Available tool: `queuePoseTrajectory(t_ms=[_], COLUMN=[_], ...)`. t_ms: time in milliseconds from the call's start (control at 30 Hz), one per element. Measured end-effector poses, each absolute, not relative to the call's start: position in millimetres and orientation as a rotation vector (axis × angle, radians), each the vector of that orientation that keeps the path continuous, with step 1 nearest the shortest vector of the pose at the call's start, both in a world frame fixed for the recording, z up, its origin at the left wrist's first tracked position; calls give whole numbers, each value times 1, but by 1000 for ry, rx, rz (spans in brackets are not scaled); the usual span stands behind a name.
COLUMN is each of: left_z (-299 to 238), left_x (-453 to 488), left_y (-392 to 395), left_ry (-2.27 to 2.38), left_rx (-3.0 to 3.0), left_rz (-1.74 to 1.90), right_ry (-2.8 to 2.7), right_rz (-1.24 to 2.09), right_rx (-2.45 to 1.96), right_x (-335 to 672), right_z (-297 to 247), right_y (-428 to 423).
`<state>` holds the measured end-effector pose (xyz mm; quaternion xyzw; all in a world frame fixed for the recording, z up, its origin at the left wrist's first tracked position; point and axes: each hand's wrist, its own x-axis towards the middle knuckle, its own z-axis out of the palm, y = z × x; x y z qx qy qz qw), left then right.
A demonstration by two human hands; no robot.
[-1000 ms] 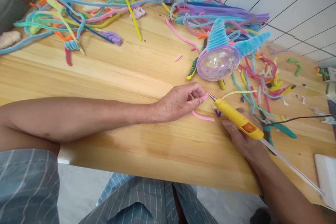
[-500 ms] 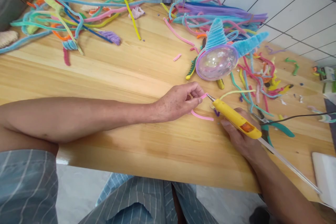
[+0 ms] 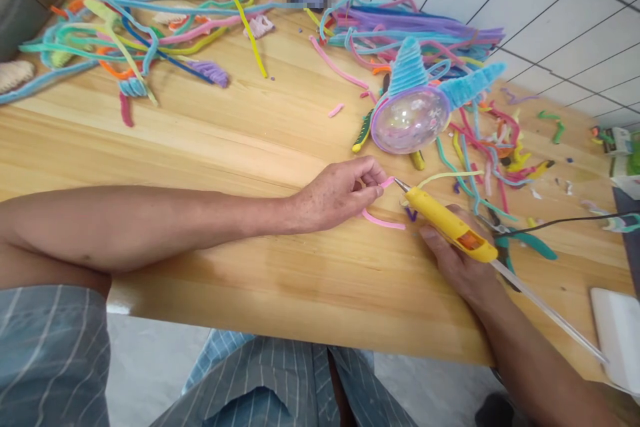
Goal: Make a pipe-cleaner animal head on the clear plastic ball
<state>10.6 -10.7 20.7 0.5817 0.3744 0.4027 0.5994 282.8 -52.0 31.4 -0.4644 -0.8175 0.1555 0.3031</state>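
Observation:
Between thumb and fingers, my left hand [image 3: 345,193] pinches a short pink pipe cleaner [image 3: 388,182]. My right hand [image 3: 460,247] grips a yellow hot glue gun [image 3: 447,221], its metal nozzle at the pink piece's free end. A long clear glue stick [image 3: 547,310] sticks out of the gun's back. Below my left fingers lies another pink length [image 3: 384,221] on the table; whether it joins the held piece is hidden. Beyond my hands sits a clear oval plastic shell [image 3: 413,120] with a purple rim and two blue fuzzy cones [image 3: 409,67].
Teal-handled pliers [image 3: 530,242] lie beside my right hand, with a black cord [image 3: 565,219] crossing near them. Bundled pipe cleaners [image 3: 415,27] rest by the tiled wall, and a loose pile [image 3: 150,20] is at the far left. A white box [image 3: 617,333] stands at right.
The view has shifted very slightly. Both hands keep their hold, and the nozzle stays at the end of the pink piece.

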Motion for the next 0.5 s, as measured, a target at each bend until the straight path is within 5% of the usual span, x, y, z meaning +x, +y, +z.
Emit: queuePoseTrajectory(t_ms=[500], left_z=[20], left_x=[11], left_y=[-10], left_ry=[832], left_rx=[1329], left_rz=[930], right_ry=[-2350], right_rz=[329], right_rx=[-1288], right_x=[296], right_z=[34], right_y=[-51])
